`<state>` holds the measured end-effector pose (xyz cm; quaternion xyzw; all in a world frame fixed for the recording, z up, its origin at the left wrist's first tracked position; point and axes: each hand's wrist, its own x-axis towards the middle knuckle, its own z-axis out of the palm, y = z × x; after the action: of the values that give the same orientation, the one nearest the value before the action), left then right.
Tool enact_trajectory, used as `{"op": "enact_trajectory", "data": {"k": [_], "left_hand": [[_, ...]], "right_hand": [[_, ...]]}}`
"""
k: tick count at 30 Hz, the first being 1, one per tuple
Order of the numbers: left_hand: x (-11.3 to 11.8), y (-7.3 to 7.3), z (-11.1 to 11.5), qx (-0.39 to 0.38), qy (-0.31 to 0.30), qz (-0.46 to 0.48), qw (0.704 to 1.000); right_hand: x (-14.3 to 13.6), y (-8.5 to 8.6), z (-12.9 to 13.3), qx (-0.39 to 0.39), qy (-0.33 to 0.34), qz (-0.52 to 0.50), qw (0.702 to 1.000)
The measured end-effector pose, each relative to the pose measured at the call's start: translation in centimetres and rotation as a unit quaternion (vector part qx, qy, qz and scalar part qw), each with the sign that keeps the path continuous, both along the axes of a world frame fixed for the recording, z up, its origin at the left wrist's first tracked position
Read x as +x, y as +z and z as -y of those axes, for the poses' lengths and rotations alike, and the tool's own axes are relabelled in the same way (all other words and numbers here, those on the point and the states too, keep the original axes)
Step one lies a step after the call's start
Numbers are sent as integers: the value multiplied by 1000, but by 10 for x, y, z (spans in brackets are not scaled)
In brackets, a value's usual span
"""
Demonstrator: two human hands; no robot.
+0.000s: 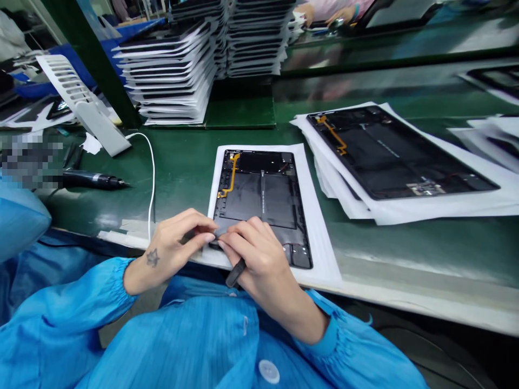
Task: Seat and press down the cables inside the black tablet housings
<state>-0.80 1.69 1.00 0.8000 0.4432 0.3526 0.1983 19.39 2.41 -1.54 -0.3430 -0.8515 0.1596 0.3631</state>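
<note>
An opened tablet back housing (279,202), black inside with an orange flex cable (230,181) along its left side, lies on a white sheet (318,237) at the table's front edge. Over its lower left corner my two hands meet. My left hand (172,248) pinches thumb and forefinger together there; a small dark bit shows at the fingertips, too small to name. Closed round a dark slim tool (235,273), my right hand (259,256) has its fingertips close to the left ones. Only the tool's blunt rear end sticks out below the palm; its tip is hidden.
Another opened housing (389,151) rests on layered white sheets to the right. Tall stacks of sheeted panels (170,81) stand behind. A white stand (87,108) with a cable (152,178) and a black electric screwdriver (95,179) are left. A co-worker's hand (343,15) shows far back.
</note>
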Motion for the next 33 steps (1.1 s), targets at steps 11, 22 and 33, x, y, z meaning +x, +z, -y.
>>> {"op": "enact_trajectory", "data": {"k": [11, 22, 33], "left_hand": [[4, 1, -1, -19, 0, 36, 999], [2, -3, 3, 7, 26, 34, 999], [6, -6, 5, -40, 34, 72, 996]], "right_hand": [[2, 3, -2, -31, 4, -15, 999], [1, 0, -4, -49, 5, -23, 999], [0, 1, -3, -8, -8, -39, 999]]}}
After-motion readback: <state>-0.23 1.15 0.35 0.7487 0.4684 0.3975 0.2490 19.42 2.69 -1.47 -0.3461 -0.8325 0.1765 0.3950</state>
